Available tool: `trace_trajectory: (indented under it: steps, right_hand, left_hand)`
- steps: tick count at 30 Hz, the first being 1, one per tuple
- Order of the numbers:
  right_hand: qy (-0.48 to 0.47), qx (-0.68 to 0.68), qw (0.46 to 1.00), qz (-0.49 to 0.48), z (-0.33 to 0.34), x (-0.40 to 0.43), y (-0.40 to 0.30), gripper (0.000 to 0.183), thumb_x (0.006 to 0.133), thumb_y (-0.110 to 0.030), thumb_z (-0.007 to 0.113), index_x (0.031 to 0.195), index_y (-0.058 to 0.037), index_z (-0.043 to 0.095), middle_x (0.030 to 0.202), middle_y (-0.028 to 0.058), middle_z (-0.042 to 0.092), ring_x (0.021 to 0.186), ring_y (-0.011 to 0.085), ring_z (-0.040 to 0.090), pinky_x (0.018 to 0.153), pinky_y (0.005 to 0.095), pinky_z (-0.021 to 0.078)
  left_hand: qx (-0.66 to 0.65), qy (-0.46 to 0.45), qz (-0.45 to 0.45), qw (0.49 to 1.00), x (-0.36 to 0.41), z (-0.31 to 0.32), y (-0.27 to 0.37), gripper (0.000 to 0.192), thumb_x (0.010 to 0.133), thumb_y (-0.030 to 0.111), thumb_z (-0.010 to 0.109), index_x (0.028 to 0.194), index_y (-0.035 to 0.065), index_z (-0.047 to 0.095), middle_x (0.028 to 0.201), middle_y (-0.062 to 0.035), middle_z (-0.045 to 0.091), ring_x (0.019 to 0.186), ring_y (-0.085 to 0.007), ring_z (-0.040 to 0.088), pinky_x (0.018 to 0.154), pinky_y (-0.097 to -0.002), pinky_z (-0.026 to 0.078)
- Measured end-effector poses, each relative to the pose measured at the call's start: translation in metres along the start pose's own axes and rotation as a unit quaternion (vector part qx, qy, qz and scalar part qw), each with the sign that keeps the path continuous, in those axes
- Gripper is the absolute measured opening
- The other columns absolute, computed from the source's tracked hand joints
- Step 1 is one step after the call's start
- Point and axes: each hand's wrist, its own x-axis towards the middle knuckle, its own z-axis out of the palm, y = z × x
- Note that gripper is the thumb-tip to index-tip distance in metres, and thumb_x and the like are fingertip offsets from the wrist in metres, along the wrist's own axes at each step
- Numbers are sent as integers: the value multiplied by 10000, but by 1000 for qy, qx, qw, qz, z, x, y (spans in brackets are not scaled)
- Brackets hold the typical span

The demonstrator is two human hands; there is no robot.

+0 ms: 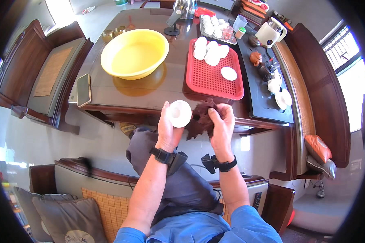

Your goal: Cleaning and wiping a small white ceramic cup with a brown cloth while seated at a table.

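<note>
My left hand (pixel 167 130) holds a round white piece of teaware (pixel 185 111), with a paler ring at its middle turned up towards me. Whether it is a cup or a lid I cannot tell. A crumpled dark brown cloth (pixel 202 117) hangs from the fingers of my right hand (pixel 223 127), just right of the white piece. Both hands are in front of the table's near edge, above my lap. Beyond them on the table lies a red perforated plastic tray (pixel 205 86), bearing several white cups (pixel 212 57) and a white dish or lid (pixel 229 73).
A yellow plastic basin (pixel 133 73) stands on the wooden table (pixel 173 85), left of the tray. A phone (pixel 84 90) lies at the left corner. To the right is a dark tea tray (pixel 255 103) with teapots; behind, a metal tray (pixel 205 33) of small white cups.
</note>
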Motion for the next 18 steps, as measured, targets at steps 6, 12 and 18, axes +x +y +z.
trace_trajectory:
  steps: [6, 12, 18]
  right_hand:
    - [-243, -496, 731, -402, 25, -7, 20, 362, 766, -66, 703, 1127, -54, 693, 1116, 90, 642, 1107, 309, 572, 905, 431, 465]
    - [-182, -495, 769, -360, 28, -18, 26, 350, 807, -42, 631, 1156, -24, 657, 1138, 151, 638, 1052, 350, 587, 872, 448, 461]
    - [-229, -436, 828, -267, 27, -24, 40, 248, 798, -26, 655, 1045, -32, 680, 995, 184, 677, 943, 401, 598, 846, 472, 475]
  left_hand:
    - [30, -49, -3, 998, 5, -8, -1, 503, 1102, 430, 345, 1184, 28, 635, 1163, -118, 683, 1104, -235, 631, 1010, -386, 488]
    - [80, -8, 15, 997, 0, 6, -4, 392, 1096, 335, 408, 1124, 30, 653, 1088, -92, 689, 1025, -200, 636, 952, -340, 496]
    - [133, 23, 31, 990, -3, -15, 0, 386, 1077, 360, 446, 1070, 50, 676, 998, -68, 705, 938, -192, 658, 875, -345, 525]
